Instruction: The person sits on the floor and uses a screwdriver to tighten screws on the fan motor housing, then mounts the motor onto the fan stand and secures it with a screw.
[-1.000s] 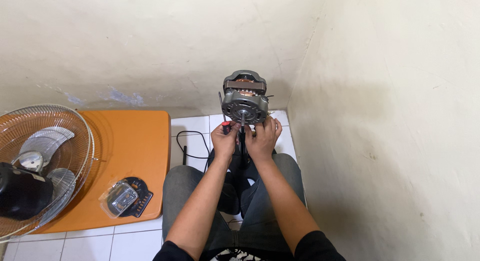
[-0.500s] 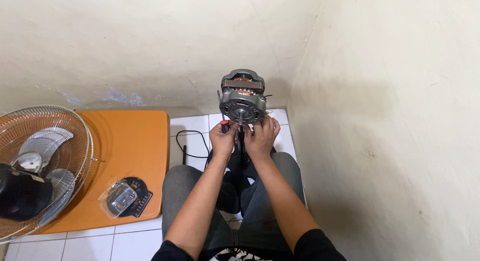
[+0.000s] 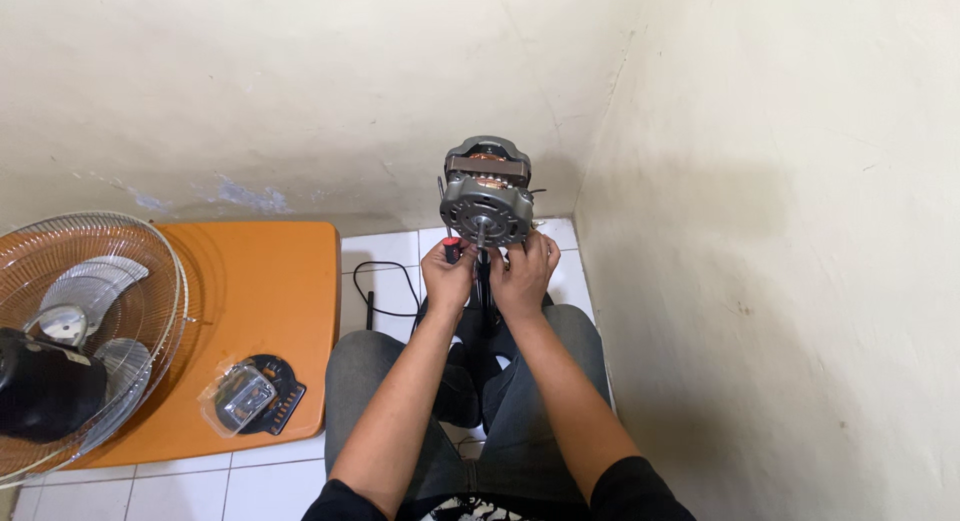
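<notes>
Left hand (image 3: 447, 277) clenched on a red-tipped tool (image 3: 452, 249), right hand (image 3: 522, 274) grasping the round grey metal motor (image 3: 487, 193).

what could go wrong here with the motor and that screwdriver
1. The left hand holds a red-handled screwdriver close to the right hand; a slip could jab the fingers.
2. The fan motor stands high on a thin stand between the knees, steadied only by the hands, so it may tip.
3. The black cable loops on the floor tiles beside the left knee and could snag.
</notes>
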